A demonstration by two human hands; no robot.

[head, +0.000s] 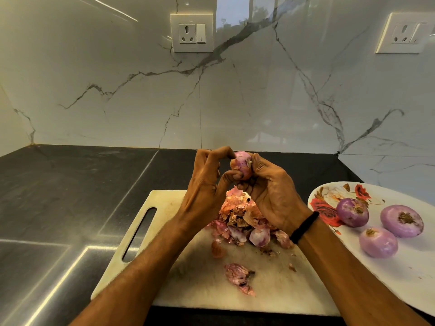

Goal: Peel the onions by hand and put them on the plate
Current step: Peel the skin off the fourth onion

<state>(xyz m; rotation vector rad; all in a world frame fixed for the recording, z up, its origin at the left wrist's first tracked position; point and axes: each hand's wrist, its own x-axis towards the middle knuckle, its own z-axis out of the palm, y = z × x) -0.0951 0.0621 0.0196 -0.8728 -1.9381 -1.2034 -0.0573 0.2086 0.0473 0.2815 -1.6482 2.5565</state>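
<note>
— What carries everything here?
— A dark, polished bench (70,196). Pale streaks of reflected light run across its left part.
— And what lies directly on it?
— Two things. A pale board (193,285) lies flat in the middle, near the front edge and turned at a slant, with its long slot (138,234) at the left end. A white plate (400,278) printed with red flowers sits just to the right of the board.
— Do the two touch?
— The plate's rim comes close to the board's right end, but that spot is hidden, so I cannot tell.
— How does the board look?
— Stained and scuffed.
</note>
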